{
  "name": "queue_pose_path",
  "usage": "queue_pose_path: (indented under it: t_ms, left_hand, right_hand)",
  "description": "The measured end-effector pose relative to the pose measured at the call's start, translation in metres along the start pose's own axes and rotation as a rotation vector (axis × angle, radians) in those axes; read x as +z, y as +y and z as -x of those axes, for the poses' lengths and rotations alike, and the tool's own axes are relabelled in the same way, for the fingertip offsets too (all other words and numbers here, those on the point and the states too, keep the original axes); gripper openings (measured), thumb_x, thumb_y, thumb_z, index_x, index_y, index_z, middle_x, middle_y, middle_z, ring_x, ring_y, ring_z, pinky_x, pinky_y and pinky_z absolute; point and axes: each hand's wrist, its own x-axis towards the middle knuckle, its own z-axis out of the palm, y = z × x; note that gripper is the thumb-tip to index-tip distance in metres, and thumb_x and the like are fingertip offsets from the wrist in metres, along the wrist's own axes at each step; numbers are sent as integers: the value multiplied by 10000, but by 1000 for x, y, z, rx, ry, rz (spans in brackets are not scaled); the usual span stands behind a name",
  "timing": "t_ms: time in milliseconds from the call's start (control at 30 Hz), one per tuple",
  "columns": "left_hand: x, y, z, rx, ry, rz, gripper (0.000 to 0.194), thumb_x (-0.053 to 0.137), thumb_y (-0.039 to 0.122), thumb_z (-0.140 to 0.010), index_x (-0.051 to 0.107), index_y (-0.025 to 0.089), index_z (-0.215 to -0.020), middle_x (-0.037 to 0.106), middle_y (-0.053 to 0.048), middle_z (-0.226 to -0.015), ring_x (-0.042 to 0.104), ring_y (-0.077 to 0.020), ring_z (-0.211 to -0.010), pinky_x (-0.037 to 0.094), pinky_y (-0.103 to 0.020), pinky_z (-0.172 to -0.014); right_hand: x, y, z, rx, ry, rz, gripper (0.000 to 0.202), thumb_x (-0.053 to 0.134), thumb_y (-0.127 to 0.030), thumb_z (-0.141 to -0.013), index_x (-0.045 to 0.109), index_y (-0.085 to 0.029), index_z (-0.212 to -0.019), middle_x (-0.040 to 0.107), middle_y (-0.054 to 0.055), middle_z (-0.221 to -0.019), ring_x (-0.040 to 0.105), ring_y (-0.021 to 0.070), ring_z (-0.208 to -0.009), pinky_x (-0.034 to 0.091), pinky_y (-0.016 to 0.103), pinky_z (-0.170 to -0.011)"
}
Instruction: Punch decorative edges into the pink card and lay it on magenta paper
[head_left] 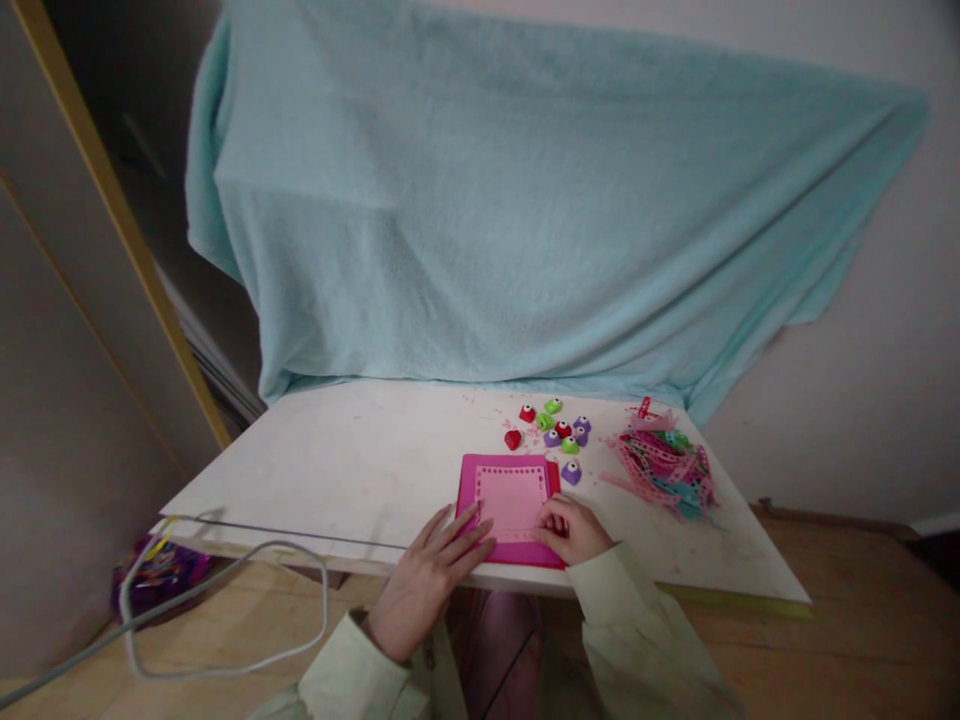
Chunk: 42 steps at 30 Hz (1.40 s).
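Note:
A pale pink sheet (510, 500) with a row of punched holes along its borders lies on a larger magenta sheet or folder (469, 475) at the table's front edge. My left hand (439, 560) rests flat over the lower left corner, fingers stretched out and slightly apart. At the lower right side, my right hand (571, 530) has its fingers curled in a pinch at the pale pink sheet's edge. Its fingertips partly cover that edge. A red strip (553, 477) shows along the magenta sheet's right side.
Several small craft punches (570, 472) in red, green and purple stand behind the sheets, with pink scraps around them. A heap of punched paper strips (664, 465) lies right on the white table (337, 450). A grey cable (225, 590) loops off the left front edge. A blue cloth (487, 200) hangs behind.

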Motion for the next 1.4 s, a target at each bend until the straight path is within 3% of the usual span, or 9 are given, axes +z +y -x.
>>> queue_pose_path:
  t_ms: [200,267,333,400,467,567,900,1200,1400]
  left_hand:
    - [6,5,4,-17,11,-57,509,462,130,-929,358,283,-1403,229,24,-1549,102,-196,-1441,192,-467,-1163]
    - [7,8,4,-23,6,-76,498,443,137,-940,349,270,-1410,214,16,-1553,104,-202,-1441,194,-467,-1164]
    - [8,10,3,-14,1,-76,487,436,147,-946,347,253,-1413,251,12,-1542,111,-198,-1440,196,-454,-1167]
    - [8,11,2,-1,-1,-63,485,437,158,-948,344,246,-1416,303,15,-1522,121,-192,-1438,201,-444,-1169]
    - [8,11,1,2,6,-52,480,442,171,-949,348,247,-1413,337,14,-1507,137,-193,-1435,207,-448,-1167]
    - [7,11,0,-1,32,-34,462,451,189,-948,373,243,-1400,380,0,-1485,166,-193,-1430,225,-456,-1160]
    - [1,9,-4,7,38,0,471,450,156,-938,384,245,-1395,436,-3,-1451,186,-180,-1425,223,-458,-1163]
    - [7,12,0,-14,33,-34,494,436,101,-921,386,230,-1395,389,-8,-1481,177,-188,-1427,191,-455,-1169]
    - [9,13,2,-27,60,-53,507,408,76,-921,377,242,-1399,387,-8,-1482,206,-171,-1420,187,-446,-1169]
  right_hand:
    - [-2,-1,0,-10,-4,46,97,679,-172,-730,595,-194,-687,518,-27,-646,477,120,-551,394,230,-518]
    - [-2,-7,2,-8,57,88,86,680,-171,-726,602,-198,-748,551,-9,-695,524,143,-604,446,257,-566]
    - [1,-18,6,-50,171,160,145,659,-155,-739,624,-202,-871,607,45,-857,583,200,-792,497,332,-723]
    - [7,-33,12,-164,240,246,234,607,-141,-783,643,-220,-1000,596,96,-1119,541,260,-1056,448,433,-919]
    - [14,-47,20,-300,200,318,295,566,-130,-810,653,-246,-1067,501,88,-1338,447,289,-1220,382,493,-1007]
    - [20,-55,32,-408,141,390,355,561,-159,-815,633,-244,-1152,393,72,-1461,345,317,-1323,329,557,-1053]
    - [12,-29,51,-330,169,425,413,573,-270,-830,587,-224,-1240,373,90,-1476,362,321,-1326,368,551,-1037]
    - [14,-23,54,-354,138,523,464,554,-248,-857,526,-253,-1320,376,96,-1476,365,327,-1328,334,579,-1049]
    - [8,-5,64,-312,210,531,460,536,-238,-872,519,-270,-1330,439,76,-1437,416,318,-1298,371,552,-1042]
